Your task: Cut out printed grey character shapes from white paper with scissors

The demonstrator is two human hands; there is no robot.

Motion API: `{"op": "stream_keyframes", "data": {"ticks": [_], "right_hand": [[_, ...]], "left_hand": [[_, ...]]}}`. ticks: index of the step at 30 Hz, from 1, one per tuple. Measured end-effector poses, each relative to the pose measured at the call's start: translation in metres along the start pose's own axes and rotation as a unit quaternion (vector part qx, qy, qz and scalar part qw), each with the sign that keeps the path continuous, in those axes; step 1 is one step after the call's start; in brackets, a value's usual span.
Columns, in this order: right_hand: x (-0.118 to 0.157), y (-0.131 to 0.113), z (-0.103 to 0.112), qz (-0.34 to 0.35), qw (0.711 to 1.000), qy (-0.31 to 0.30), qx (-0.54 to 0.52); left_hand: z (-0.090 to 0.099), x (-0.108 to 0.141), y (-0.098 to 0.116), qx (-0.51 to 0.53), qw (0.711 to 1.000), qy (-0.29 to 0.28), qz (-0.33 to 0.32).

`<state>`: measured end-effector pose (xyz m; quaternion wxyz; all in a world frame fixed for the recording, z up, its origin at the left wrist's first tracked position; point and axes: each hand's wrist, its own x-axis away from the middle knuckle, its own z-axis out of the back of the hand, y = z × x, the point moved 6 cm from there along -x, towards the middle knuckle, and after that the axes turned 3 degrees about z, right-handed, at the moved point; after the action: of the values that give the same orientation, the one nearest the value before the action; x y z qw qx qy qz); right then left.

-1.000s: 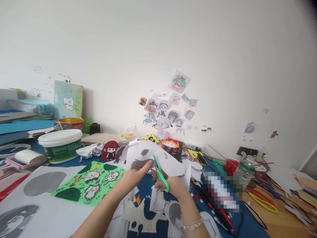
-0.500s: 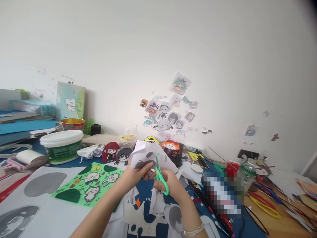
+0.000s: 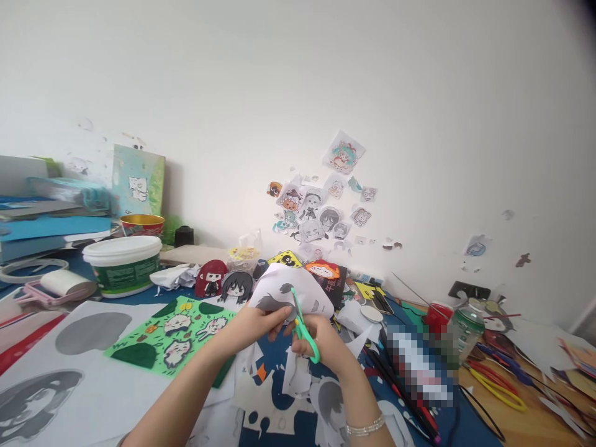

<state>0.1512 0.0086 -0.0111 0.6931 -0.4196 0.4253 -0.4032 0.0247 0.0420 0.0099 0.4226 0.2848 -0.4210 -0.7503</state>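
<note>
My left hand (image 3: 267, 323) pinches a white sheet (image 3: 302, 287) printed with grey shapes, its thumb on top near the lower edge. In my right hand (image 3: 319, 338) are green-handled scissors (image 3: 305, 335), the fingers wrapped round the handles. The blades point up and lie against the sheet, just right of my left fingertips. Below both hands, cut paper scraps (image 3: 265, 400) and a grey-printed piece (image 3: 329, 400) lie on the blue table cover.
A green drawn sheet (image 3: 174, 335) and a large printed sheet (image 3: 88, 379) lie at the left, a white-lidded tub (image 3: 121, 264) behind them. Pens (image 3: 400, 388), a glass jar (image 3: 465, 329) and cables (image 3: 496, 385) are at the right. Cut-outs (image 3: 311, 233) hang on the wall.
The view has shifted slightly, so most things appear a little further right. The held sheet has turned and now spreads more to the right behind the scissors.
</note>
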Motion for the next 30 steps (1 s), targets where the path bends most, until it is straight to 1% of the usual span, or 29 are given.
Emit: {"op": "stream_keyframes", "data": {"ticks": [4,8,10,13,14,15,16,19,20,22,25,30], "right_hand": [[0.000,0.000,-0.003,-0.003,1.000,-0.003,-0.022],[-0.001,0.000,-0.004,0.007,1.000,0.004,-0.019],[-0.003,0.002,-0.004,0.009,1.000,0.013,-0.024],[-0.006,0.005,-0.002,0.028,0.998,0.034,-0.043],[-0.008,0.005,-0.002,0.040,0.997,0.042,-0.048],[-0.009,0.005,-0.001,0.051,0.996,0.049,-0.051],[-0.009,0.005,0.000,0.060,0.995,0.055,-0.054],[-0.010,0.006,0.001,0.060,0.994,0.066,-0.058],[-0.010,0.007,0.001,0.054,0.995,0.066,-0.058],[-0.010,0.009,0.002,0.039,0.996,0.065,-0.055],[-0.008,0.009,0.002,0.028,0.996,0.065,-0.055],[-0.007,0.010,0.002,0.020,0.996,0.060,-0.054]], "left_hand": [[0.001,0.002,-0.003,-0.003,1.000,-0.001,0.024],[0.003,0.002,-0.001,0.018,1.000,0.003,0.018],[0.002,0.000,0.001,0.041,0.999,-0.006,-0.005],[-0.006,-0.006,0.004,0.095,0.993,-0.030,-0.066],[-0.008,-0.009,0.005,0.105,0.990,-0.029,-0.085],[-0.010,-0.012,0.004,0.108,0.989,-0.016,-0.097],[-0.011,-0.014,0.004,0.108,0.988,0.011,-0.107],[-0.009,-0.015,0.003,0.094,0.982,0.112,-0.116],[-0.008,-0.014,0.003,0.081,0.981,0.135,-0.116],[-0.007,-0.012,0.004,0.044,0.979,0.163,-0.115],[-0.005,-0.012,0.005,-0.008,0.978,0.167,-0.123],[-0.006,-0.016,0.000,-0.020,0.982,0.138,-0.125]]}}
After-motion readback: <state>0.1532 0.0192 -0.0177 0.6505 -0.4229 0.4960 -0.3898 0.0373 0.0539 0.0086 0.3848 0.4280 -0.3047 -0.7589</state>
